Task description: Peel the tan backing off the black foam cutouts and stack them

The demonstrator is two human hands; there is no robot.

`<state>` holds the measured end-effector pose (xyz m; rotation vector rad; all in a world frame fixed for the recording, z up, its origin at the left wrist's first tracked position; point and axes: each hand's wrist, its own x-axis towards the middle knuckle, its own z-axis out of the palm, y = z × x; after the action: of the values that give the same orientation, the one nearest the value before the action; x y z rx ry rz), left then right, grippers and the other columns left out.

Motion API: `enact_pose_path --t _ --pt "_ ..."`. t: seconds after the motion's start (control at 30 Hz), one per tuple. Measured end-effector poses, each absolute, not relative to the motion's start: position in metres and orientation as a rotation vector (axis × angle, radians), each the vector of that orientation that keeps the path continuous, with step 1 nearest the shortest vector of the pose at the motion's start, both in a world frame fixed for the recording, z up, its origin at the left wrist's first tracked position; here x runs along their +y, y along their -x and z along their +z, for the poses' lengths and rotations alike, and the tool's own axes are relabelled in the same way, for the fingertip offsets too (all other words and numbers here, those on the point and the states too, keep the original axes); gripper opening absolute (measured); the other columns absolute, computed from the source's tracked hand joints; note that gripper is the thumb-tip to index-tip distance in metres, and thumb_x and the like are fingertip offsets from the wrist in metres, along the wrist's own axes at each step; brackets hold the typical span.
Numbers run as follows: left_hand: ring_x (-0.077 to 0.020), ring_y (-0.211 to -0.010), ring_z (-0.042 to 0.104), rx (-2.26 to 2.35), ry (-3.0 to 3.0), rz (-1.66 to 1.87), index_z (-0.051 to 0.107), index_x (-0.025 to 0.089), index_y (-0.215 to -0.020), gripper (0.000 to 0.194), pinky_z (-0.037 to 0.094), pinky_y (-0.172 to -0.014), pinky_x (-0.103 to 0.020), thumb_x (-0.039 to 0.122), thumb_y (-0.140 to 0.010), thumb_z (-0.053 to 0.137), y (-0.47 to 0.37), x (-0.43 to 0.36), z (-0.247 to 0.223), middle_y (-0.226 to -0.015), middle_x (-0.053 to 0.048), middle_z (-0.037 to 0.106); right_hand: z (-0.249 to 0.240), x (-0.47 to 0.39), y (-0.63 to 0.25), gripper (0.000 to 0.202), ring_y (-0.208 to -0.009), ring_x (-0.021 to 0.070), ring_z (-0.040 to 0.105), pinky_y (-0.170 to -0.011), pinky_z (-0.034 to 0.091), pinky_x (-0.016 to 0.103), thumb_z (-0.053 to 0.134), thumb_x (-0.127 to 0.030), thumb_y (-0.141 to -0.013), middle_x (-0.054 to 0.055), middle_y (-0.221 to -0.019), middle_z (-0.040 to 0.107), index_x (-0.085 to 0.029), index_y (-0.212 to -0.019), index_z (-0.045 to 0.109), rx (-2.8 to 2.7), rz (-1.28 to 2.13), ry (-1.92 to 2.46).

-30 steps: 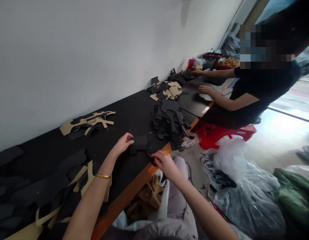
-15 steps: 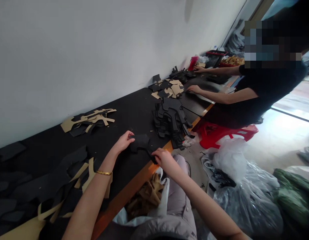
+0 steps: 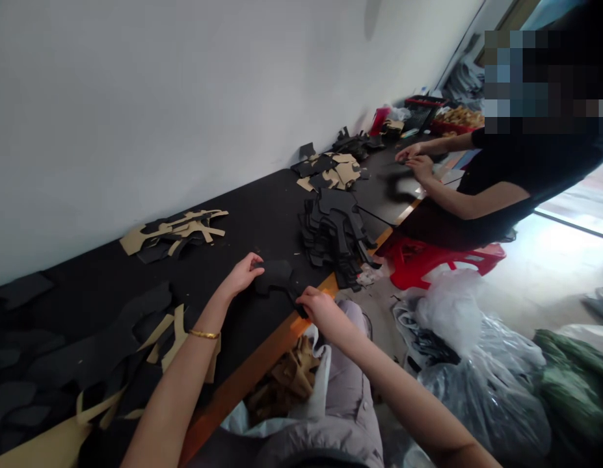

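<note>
A black cut-out piece point(image 3: 276, 276), thin and irregular in outline, is held by both hands low over the dark table near its front edge. My left hand point(image 3: 242, 273) pinches its left end between thumb and fingers. At its right end, close to the wooden edge, my right hand point(image 3: 321, 309) is closed on a narrow arm of the same piece. Just beyond lies a stack of similar black pieces point(image 3: 337, 227). To the left of my left forearm are black sheets point(image 3: 106, 344) and tan strips point(image 3: 172, 344).
A pile of tan and black scraps point(image 3: 174, 234) lies by the wall, another pile point(image 3: 330, 170) farther along. A co-worker point(image 3: 506, 169) sits at the right. Below the table edge is a bag of tan scraps point(image 3: 291, 377); plastic bags point(image 3: 481, 377) and a red stool point(image 3: 442, 260) stand on the floor.
My hands and the black piece have hardly moved. The co-worker's hands have drawn back from the far pile and come together over the table.
</note>
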<state>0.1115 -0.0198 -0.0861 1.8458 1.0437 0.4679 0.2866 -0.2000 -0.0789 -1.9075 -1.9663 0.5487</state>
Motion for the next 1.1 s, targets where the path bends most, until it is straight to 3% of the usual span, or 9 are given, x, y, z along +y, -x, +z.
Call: enact_pose_path --t 0.57,0.8,0.97,1.1 --pt "-0.0152 -0.072 0.051 1.042 -1.880 0.461 0.054 0.019 -0.090 0.023 0.041 -0.069 -0.027 0.027 -0.069 0.056 -0.111 -0.020 -0.085 -0.078 0.001 0.053 -0.063 -0.199 -0.289 0.030 -0.068 0.0089 0.055 -0.063 0.040 0.018 0.043 0.002 -0.081 0.005 -0.089 0.058 -0.016 -0.090 0.066 -2.222 0.518 1.926" --pt "-0.0153 -0.072 0.052 1.022 -1.869 0.479 0.055 0.019 -0.091 0.023 0.042 -0.069 -0.028 0.027 -0.070 0.057 -0.110 -0.020 -0.086 -0.080 0.000 0.055 -0.055 -0.207 -0.296 0.027 -0.076 0.0142 0.056 -0.060 0.041 0.022 0.047 -0.008 -0.087 0.007 -0.092 0.057 -0.017 -0.109 0.060 -2.576 0.252 1.841" --pt "-0.0155 -0.075 0.053 1.010 -1.868 0.495 0.055 0.019 -0.089 0.022 0.044 -0.071 -0.029 0.027 -0.069 0.058 -0.110 -0.019 -0.086 -0.081 0.000 0.056 -0.073 -0.216 -0.309 0.036 -0.089 0.0183 0.053 -0.075 0.046 0.028 0.045 -0.011 -0.089 0.010 -0.097 0.057 -0.015 -0.125 0.051 -2.582 0.142 1.673" --pt "-0.0152 -0.073 0.052 1.008 -1.883 0.494 0.056 0.019 -0.090 0.024 0.043 -0.071 -0.028 0.029 -0.068 0.059 -0.109 -0.018 -0.087 -0.079 0.000 0.055 -0.073 -0.214 -0.306 0.037 -0.093 0.0176 0.050 -0.082 0.047 0.029 0.044 -0.008 -0.088 0.008 -0.097 0.057 -0.018 -0.122 0.055 -2.382 0.241 1.677"
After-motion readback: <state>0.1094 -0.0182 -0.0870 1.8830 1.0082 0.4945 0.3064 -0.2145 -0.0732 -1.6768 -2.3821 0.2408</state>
